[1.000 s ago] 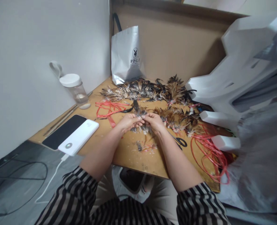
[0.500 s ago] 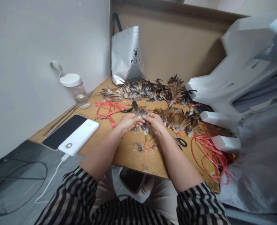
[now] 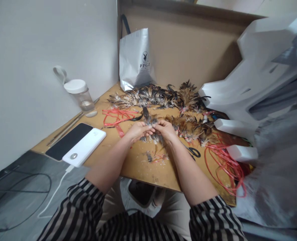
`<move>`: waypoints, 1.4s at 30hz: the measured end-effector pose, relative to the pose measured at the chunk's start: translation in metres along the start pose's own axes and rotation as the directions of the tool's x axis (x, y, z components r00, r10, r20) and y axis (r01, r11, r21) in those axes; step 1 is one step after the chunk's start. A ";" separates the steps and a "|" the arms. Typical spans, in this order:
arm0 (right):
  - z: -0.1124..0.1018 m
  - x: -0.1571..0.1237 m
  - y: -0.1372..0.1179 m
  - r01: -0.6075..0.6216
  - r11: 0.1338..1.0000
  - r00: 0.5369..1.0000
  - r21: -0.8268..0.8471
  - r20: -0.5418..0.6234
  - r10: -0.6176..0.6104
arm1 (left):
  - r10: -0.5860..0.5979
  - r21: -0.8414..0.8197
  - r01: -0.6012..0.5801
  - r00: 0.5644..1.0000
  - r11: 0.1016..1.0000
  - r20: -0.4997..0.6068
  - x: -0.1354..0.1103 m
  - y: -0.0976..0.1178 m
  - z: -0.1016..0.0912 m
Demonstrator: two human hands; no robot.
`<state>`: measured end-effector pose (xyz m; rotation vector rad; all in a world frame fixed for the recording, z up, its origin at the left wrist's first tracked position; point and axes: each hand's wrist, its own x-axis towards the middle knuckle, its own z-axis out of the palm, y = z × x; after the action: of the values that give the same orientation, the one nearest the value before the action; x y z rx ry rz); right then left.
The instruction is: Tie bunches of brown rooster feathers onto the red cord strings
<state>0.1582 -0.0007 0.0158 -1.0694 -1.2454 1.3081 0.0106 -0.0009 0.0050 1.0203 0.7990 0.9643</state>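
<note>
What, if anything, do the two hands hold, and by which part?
The left hand and right hand appear to pinch a feather tuft by its near end; the exact spot is hidden.

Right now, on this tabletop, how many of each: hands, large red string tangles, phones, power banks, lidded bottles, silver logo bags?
Left hand and right hand: 2
Left tangle and right tangle: 2
Phone: 1
Power bank: 1
Lidded bottle: 1
Silver logo bag: 1
Total: 8

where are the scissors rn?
In the head view, the black-handled scissors lie on the table, just right of the right forearm, between it and the red strands.
</note>
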 end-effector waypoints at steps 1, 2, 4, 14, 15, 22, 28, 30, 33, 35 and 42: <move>0.000 0.000 0.000 0.002 1.000 1.000 -0.006 0.002 -0.002 | 0.007 0.015 -0.007 1.000 1.000 -0.008 0.000 0.000 0.000; 0.000 0.000 0.000 0.007 1.000 1.000 -0.011 0.002 -0.007 | 0.015 0.030 -0.014 1.000 0.999 -0.016 0.000 0.000 0.001; -0.001 0.000 0.000 0.023 1.000 1.000 -0.015 0.001 -0.023 | 0.027 0.052 -0.026 0.999 0.998 -0.030 0.000 0.000 0.001; 0.002 -0.001 0.001 0.045 0.999 0.999 0.023 -0.012 -0.044 | 0.010 0.074 -0.008 1.000 0.997 -0.029 -0.003 0.002 0.003; 0.001 -0.001 0.001 0.041 0.999 0.999 0.020 -0.004 -0.041 | 0.007 0.085 -0.005 1.000 0.996 -0.027 -0.003 0.003 0.003; -0.002 0.000 0.001 0.033 0.999 0.999 -0.032 0.036 -0.032 | 0.037 0.178 -0.038 0.999 0.983 0.004 -0.002 0.003 0.002; -0.001 0.000 0.003 0.061 0.998 0.998 -0.002 -0.003 -0.061 | 0.064 0.212 -0.066 0.998 0.975 0.014 -0.002 0.003 0.002; 0.000 0.000 0.002 0.051 0.998 0.999 0.028 0.002 -0.051 | 0.066 0.218 -0.069 0.998 0.974 0.022 -0.002 0.002 0.002; 0.002 -0.002 0.002 0.047 0.998 0.999 0.052 0.012 -0.047 | 0.073 0.232 -0.078 0.997 0.970 0.029 -0.001 0.001 0.001; 0.003 -0.002 0.002 0.052 0.997 0.998 0.057 0.019 -0.054 | 0.092 0.231 -0.094 0.996 0.969 0.019 -0.001 0.002 0.000; -0.006 0.002 0.003 0.069 0.961 0.997 -0.267 0.040 -0.060 | 0.189 0.091 -0.173 0.959 0.981 -0.211 0.005 0.006 -0.011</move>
<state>0.1632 0.0018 0.0124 -1.1894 -1.5001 1.1323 0.0012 0.0090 0.0069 1.0750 0.9396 1.2288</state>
